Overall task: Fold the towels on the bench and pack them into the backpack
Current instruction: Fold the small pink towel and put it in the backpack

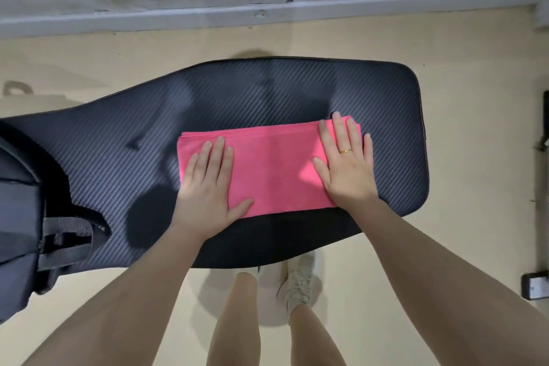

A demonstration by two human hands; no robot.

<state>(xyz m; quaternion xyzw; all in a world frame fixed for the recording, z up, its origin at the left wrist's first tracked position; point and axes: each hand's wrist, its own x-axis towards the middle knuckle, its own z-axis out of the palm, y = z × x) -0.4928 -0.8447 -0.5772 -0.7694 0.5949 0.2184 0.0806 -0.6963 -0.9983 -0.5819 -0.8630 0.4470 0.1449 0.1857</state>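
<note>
My left hand (208, 187) and right hand (346, 162) press flat, grip released, on the folded pink towel (273, 169) lying mid-tabletop (297, 92). The dark backpack (20, 217) sits at the tabletop's left end, well apart, its strap (68, 235) trailing toward the towel.

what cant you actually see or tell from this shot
- Backpack: head view, cut off by the left edge; its opening is out of sight.
- Pink towel: its ends lie under the flat left hand and right hand; layer count unclear.
- Other towels: none in frame.
- Bench: legs hidden beneath its pad.
</note>
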